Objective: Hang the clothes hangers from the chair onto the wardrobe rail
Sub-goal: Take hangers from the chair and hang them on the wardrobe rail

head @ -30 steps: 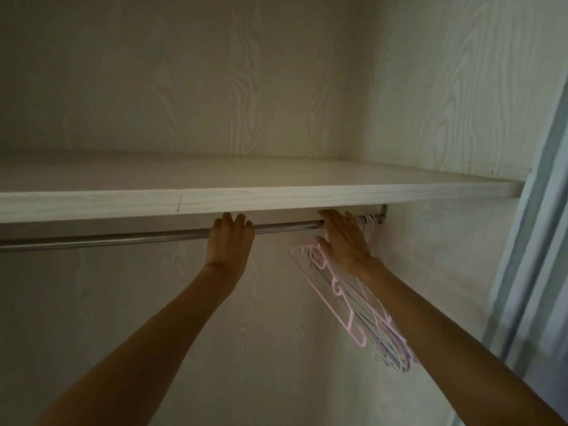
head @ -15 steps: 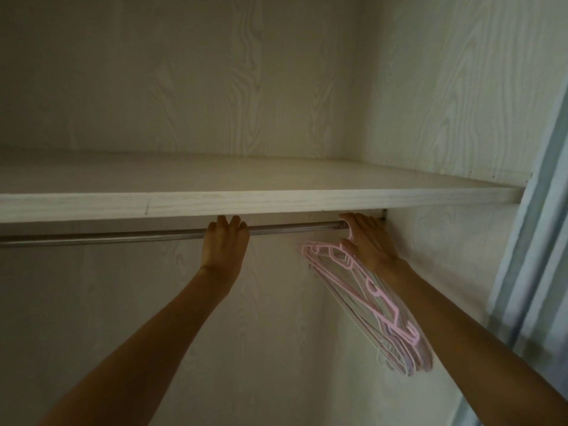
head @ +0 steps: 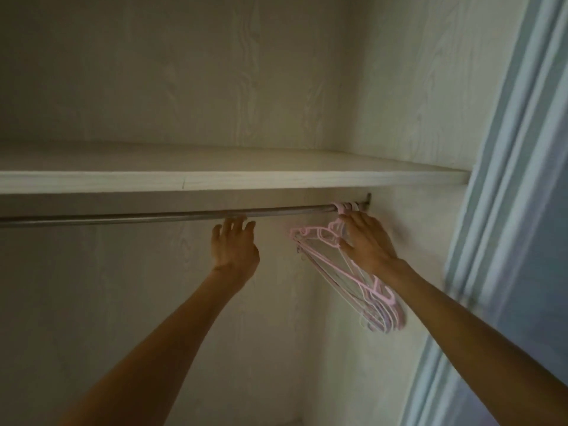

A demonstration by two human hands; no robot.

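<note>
1. two bare forearms reach up from the lower edge into the wardrobe.
2. the left hand (head: 235,249) is raised just below the rail, fingers loosely spread and holding nothing; its fingertips sit right at the bar, and contact cannot be told.
3. the right hand (head: 367,242) lies flat with straight fingers against the bunch of hangers (head: 347,276), touching them without curling round them.
4. the hangers are thin pink plastic, with slim curved outlines and notched shoulders; they are stacked close and swing tilted towards the right wall.
5. their hooks crowd the right end of the rail (head: 153,217), a smooth round metal bar.
6. above it runs a flat shelf (head: 246,181) of pale wood-grain board, the same as the back panel.
7. a pale blue ribbed door frame (head: 504,210) stands at the right.
</note>
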